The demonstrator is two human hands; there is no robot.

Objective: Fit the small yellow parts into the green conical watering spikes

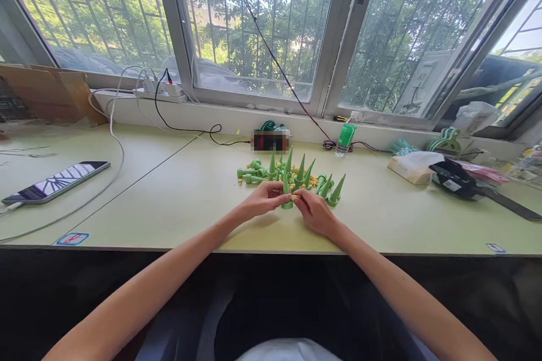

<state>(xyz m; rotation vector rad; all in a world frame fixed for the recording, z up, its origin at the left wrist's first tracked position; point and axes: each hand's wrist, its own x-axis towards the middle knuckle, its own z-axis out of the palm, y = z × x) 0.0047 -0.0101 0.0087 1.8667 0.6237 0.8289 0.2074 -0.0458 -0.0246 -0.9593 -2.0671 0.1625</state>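
Note:
A cluster of green plastic cone spikes (301, 172) stands and lies on the pale green table (178, 203), with small yellow parts (312, 181) scattered among them. My left hand (261, 200) and my right hand (315, 213) meet just in front of the cluster. Both pinch one upright green cone spike (287, 194) between their fingertips. A tiny yellow piece (296, 196) shows at my right fingertips, touching the cone's base.
A phone (55, 181) on a white charging cable lies at the left. A green-labelled water bottle (346, 136) stands by the window sill. A tissue pack (412, 166), a black device (457, 179) and a cardboard box (46, 93) sit along the edges.

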